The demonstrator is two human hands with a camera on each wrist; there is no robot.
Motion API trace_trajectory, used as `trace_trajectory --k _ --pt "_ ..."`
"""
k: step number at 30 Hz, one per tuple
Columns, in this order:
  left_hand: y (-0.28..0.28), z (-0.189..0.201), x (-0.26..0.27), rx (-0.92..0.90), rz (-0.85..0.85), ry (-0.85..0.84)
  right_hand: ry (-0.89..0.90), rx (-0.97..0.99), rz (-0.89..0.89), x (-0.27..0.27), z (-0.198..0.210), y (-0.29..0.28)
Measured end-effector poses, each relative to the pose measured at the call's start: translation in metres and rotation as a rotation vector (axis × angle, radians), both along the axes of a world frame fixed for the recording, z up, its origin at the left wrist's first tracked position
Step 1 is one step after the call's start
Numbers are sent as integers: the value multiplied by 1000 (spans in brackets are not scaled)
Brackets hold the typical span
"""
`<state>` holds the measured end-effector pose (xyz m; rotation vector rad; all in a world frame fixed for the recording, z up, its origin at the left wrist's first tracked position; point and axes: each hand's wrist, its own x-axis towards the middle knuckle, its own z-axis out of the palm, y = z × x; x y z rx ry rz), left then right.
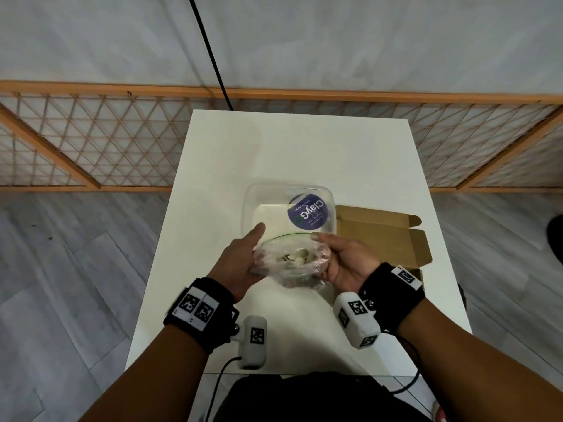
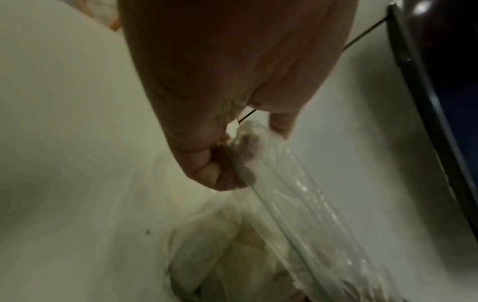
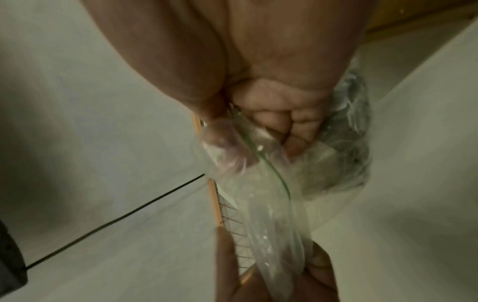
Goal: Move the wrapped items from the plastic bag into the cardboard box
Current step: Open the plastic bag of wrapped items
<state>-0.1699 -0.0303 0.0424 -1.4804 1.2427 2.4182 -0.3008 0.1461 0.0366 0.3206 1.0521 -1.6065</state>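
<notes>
We pinch the limp, slippery plastic bag point(image 1: 292, 260) open above the table point(image 1: 304, 147) with left hand point(image 1: 240, 263) and right hand point(image 1: 341, 263) curled on its rim, judging the wrapped items point(image 1: 294, 257) inside light, best plucked singly.

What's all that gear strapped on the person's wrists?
Each bare forearm wears a black wristband with white square-patterned tags. A white blocky camera pod, tagged likewise, sticks out beside each wrist, and a thin black cable trails from the left one. No sleeves or gloves.
</notes>
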Motion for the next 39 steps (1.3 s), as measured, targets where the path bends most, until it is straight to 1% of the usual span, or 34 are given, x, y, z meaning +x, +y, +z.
trace_trajectory --k 2,4,5,6,7,8,9,10,12,13,14,15,16,17,19,20,21,22,23,24,25,26,27,28,30,33,35,36,37,39 --pt "4 2 3 -240 -171 -6 -41 -78 -64 2 3 -3" --pt "11 2 9 -553 -365 -61 -34 -179 -98 -1 4 -1" --pt "14 2 11 -668 -414 -89 -18 -206 -104 -1 5 0" --pt "15 0 12 -723 -414 -99 6 -190 -115 -1 5 1" --pt "15 -1 13 -739 -391 -102 53 -144 -123 1 6 0" --pt "14 -2 12 -726 -355 -93 157 -57 -107 2 8 0" --pt "12 -2 11 -669 -299 -81 317 49 -46 3 10 0" --pt "10 0 9 -558 -231 -74 531 170 52 3 13 1" --pt "7 3 6 -292 -116 -53 1047 424 272 -1 13 5" --pt "7 6 5 -189 -76 -37 1267 525 370 -3 11 8" --pt "6 7 4 -123 -54 -28 1412 609 437 -5 8 10" --pt "5 8 3 -70 -32 -20 1519 656 489 -5 7 11" --pt "5 8 1 -21 -8 -14 1590 686 545 -5 7 11" --pt "5 9 -1 30 21 -6 1619 706 616 -4 7 10" --pt "6 10 -5 112 72 -7 1551 724 682 -4 5 7" --pt "7 11 -7 149 86 -12 1473 728 677 -3 6 5" --pt "9 13 -8 189 97 -15 1355 707 631 -4 6 3" --pt "8 12 -9 225 121 -15 1168 673 534 -5 6 2" --pt "6 12 -8 257 168 -2 916 614 398 -5 6 0" --pt "1 9 -6 295 243 18 655 558 276 -5 8 1" --pt "-5 8 -4 338 331 44 437 511 165 -9 11 4" --pt "-12 7 -1 355 391 68 293 486 94 -14 12 9" --pt "-19 8 1 340 400 84 198 469 50 -21 13 16" --pt "-25 10 4 300 365 74 165 467 40 -26 14 21" --pt "-27 18 2 222 239 10 188 472 69 -31 16 25" --pt "-14 27 -7 134 -27 -64 226 453 107 -26 21 19" --pt "0 27 -15 13 -191 -112 244 434 123 -21 22 14" --pt "7 23 -18 -65 -231 -131 256 426 138 -19 23 12" --pt "13 19 -21 -130 -227 -137 269 418 159 -16 24 11" --pt "19 9 -25 -177 -137 -126 298 407 200 -12 27 10"
